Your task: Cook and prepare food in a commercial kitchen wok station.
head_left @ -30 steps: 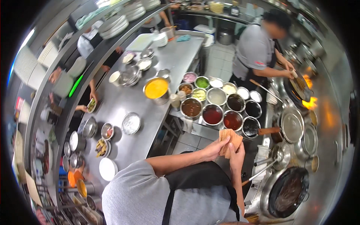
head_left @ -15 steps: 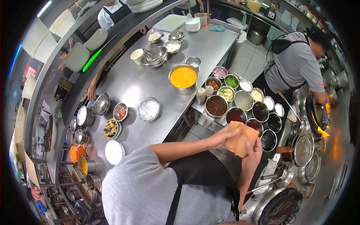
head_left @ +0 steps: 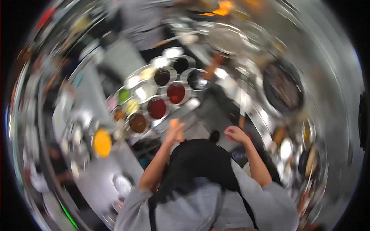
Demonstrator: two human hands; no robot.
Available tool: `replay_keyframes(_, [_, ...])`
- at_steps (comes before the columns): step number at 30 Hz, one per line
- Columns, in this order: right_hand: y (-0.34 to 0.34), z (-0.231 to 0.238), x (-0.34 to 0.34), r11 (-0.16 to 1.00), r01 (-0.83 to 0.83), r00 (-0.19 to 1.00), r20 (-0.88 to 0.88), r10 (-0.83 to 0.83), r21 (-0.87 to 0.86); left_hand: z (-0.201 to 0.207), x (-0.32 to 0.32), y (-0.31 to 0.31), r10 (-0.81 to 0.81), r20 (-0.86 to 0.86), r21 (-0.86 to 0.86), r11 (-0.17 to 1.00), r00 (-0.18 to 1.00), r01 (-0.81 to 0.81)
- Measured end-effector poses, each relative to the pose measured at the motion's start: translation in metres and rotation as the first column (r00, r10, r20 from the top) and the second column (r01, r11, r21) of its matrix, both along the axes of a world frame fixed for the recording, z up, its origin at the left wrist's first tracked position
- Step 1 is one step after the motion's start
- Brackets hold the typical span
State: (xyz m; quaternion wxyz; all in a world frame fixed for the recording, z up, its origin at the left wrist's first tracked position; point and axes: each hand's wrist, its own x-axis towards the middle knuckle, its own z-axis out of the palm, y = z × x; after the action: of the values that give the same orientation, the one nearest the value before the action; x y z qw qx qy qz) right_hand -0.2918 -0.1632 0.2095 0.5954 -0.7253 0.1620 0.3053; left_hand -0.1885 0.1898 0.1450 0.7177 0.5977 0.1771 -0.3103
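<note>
The picture is smeared by motion. My left hand [head_left: 169, 134] is closed around a folded orange cloth [head_left: 175, 122], held in front of my black apron [head_left: 200, 156]. Off to the right, my right hand [head_left: 236, 134] is raised with its fingers curled in, and no object shows in it. Just beyond it lies a long-handled tool with a wooden grip [head_left: 241, 121]. Ahead of my left hand stand round metal tubs, among them one of dark red sauce [head_left: 157, 108] and one of brown sauce [head_left: 138, 123].
On the right, a large dark wok [head_left: 283, 86] sits on the metal stove line. A strainer [head_left: 227, 38] lies ahead, near an open flame [head_left: 222, 7]. A co-worker in grey [head_left: 142, 23] stands far ahead. On the left, the steel table [head_left: 111, 169] bears a pot of yellow liquid [head_left: 101, 142].
My view has swung to the right, toward the stove. My right hand has let go of the orange cloth and moved apart from it; the cloth stays in my left hand.
</note>
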Motion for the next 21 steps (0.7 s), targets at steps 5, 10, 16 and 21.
replay_keyframes(5, [-0.082, -0.102, -0.093, 0.98, 0.009, 0.935, -0.345, -0.078, -0.197, -0.081, -0.015, 0.028, -0.031, -0.18, 0.027, 0.999, 0.983, 0.037])
replay_keyframes(10, [-0.162, -0.249, -0.143, 0.915, 0.072, 0.997, 0.002, -0.077, -0.396, -0.076, -0.03, 0.011, 0.111, -0.234, 0.085, 0.992, 0.966, -0.093])
replay_keyframes(16, [-0.177, -0.286, -0.139, 0.553, 0.308, 0.947, 0.192, -0.259, -0.774, -0.029, -0.04, -0.012, 0.234, -0.104, 0.136, 0.966, 0.967, -0.219])
replay_keyframes(21, [-0.191, -0.357, -0.15, 0.509, -0.472, 0.878, -0.329, 0.348, -0.72, 0.012, -0.058, -0.041, 0.247, -0.074, 0.098, 0.966, 0.966, -0.24])
